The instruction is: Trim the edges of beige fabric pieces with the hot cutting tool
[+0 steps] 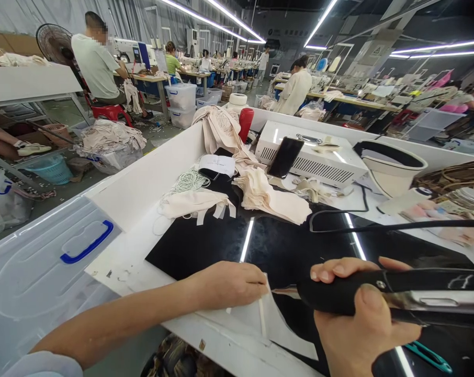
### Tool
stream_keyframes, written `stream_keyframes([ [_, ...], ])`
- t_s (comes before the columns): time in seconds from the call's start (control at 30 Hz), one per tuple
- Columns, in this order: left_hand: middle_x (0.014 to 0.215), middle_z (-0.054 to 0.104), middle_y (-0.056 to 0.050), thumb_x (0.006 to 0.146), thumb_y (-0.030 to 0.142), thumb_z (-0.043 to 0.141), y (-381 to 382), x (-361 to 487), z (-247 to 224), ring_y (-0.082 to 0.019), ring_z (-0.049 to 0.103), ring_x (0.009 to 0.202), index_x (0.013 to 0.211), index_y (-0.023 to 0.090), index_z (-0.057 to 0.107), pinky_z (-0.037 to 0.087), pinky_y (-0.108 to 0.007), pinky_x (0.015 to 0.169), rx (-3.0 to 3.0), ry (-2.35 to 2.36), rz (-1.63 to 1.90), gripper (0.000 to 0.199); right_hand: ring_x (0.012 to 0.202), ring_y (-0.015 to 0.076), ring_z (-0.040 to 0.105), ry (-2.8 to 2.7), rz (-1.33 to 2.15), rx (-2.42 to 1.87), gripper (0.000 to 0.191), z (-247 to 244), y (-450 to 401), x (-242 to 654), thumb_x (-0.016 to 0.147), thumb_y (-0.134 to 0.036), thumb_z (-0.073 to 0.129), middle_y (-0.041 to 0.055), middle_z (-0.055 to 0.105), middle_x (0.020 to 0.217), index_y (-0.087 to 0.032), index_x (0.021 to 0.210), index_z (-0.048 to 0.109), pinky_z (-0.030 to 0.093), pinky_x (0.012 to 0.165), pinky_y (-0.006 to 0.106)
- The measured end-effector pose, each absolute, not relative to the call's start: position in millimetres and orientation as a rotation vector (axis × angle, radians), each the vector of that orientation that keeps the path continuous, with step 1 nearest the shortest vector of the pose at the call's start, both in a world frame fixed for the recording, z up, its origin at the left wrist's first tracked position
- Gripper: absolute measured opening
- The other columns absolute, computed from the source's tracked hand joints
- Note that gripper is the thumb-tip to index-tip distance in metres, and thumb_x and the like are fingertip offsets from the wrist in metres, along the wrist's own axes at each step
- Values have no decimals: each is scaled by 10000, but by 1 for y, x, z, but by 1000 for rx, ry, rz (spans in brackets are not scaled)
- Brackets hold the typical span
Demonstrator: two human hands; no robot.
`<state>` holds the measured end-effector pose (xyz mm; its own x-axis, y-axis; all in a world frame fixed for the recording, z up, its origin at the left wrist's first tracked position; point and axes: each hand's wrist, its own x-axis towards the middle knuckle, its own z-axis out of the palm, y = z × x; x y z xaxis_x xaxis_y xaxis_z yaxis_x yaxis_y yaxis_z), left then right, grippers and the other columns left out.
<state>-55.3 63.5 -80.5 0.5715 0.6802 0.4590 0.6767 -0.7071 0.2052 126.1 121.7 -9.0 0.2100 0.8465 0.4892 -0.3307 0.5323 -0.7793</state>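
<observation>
My right hand [358, 319] is wrapped around a black handheld tool [342, 290] with a silver side panel and a thin, flat metal tip. That tip points left, close beside my left fingers. My left hand [231, 285] is closed, with thumb and fingers pinching the upper end of a thin white fabric piece [286, 330]. A narrow pale strip runs down the fabric from my fingertips. The fabric lies partly over a glossy black board [205, 241] and partly over the white table edge. Under my right wrist, a teal tool handle [429, 356] shows on the board.
Behind the board lie a stack of cream fabric pieces [272, 196], a cut cream piece [198, 203] and pale green cord [190, 180]. A phone [286, 157] leans on a white vented box [311, 152]. A black cable [397, 226] crosses the right side. Left stands a lidded plastic bin [44, 272].
</observation>
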Motion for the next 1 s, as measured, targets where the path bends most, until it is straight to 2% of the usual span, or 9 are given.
stream_keyframes([
  [0.43, 1124, 729, -11, 1059, 111, 496, 65, -56, -80, -142, 687, 1059, 1041, 166, 667, 556, -214, 786, 2808, 1196, 783, 180, 516, 160, 564, -1052, 890, -621, 384, -7, 117, 126, 731, -271, 776, -66, 654, 677, -237, 1072, 602, 541, 482, 334],
  [0.5, 1123, 728, -28, 1073, 126, 490, 66, -58, -77, -147, 684, 1062, 1049, 156, 667, 564, -227, 858, 2842, 1153, 753, 181, 511, 163, 551, -1035, 883, -638, 388, -2, 115, 130, 711, -280, 765, -74, 647, 667, -246, 1061, 601, 533, 472, 330],
  [0.6, 1116, 720, -74, 1085, 149, 501, 68, -58, -71, -171, 675, 1080, 1073, 123, 670, 529, -300, 1047, 2933, 1051, 729, 171, 509, 164, 535, -1025, 865, -648, 396, 3, 113, 135, 686, -284, 764, -80, 641, 656, -251, 1046, 603, 522, 461, 323],
  [0.67, 1076, 711, -93, 1086, 166, 520, 68, -55, -66, -183, 670, 1068, 1062, 110, 674, 509, -325, 1083, 2992, 999, 714, 166, 506, 165, 532, -1029, 863, -653, 397, 4, 112, 137, 684, -282, 763, -80, 642, 655, -251, 1046, 603, 521, 462, 326],
  [0.83, 909, 666, -65, 1099, 188, 491, 63, -45, -61, -175, 654, 892, 946, 122, 671, 567, -287, 905, 2964, 1010, 688, 245, 516, 165, 555, -1033, 897, -654, 414, -2, 110, 138, 701, -282, 778, -72, 651, 670, -248, 1068, 591, 531, 477, 330],
  [1.0, 958, 681, -61, 1076, 143, 517, 56, -44, -69, -180, 654, 928, 985, 124, 675, 569, -276, 873, 2895, 1081, 710, 183, 533, 154, 571, -1051, 910, -614, 393, -5, 109, 135, 733, -281, 790, -64, 645, 697, -241, 1074, 598, 534, 491, 325],
])
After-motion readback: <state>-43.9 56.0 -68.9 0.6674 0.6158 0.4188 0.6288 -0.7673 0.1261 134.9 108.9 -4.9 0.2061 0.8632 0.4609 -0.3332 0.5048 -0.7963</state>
